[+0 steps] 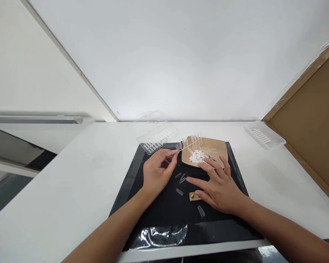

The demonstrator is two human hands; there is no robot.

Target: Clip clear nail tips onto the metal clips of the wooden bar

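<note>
My left hand (156, 171) is closed in a pinch on one end of a clear strip of nail tips (190, 142), which reaches out over a tan paper tray (216, 148) holding a pile of small white bits (197, 157). Something red shows under its fingers. My right hand (219, 184) lies open and flat on the black mat (153, 208), fingers spread, its index pointing toward several loose clear nail tips (181, 179). A small tan card (194, 196) sits under its thumb. Another loose tip (201, 211) lies nearer to me.
A clear plastic box with its lid open (157, 137) stands behind the mat. A second clear tray (264, 135) sits at the right, beside a leaning brown cardboard sheet (312, 120). A clear plastic bag (161, 235) lies on the mat's near edge. White table (71, 182) surrounds the mat.
</note>
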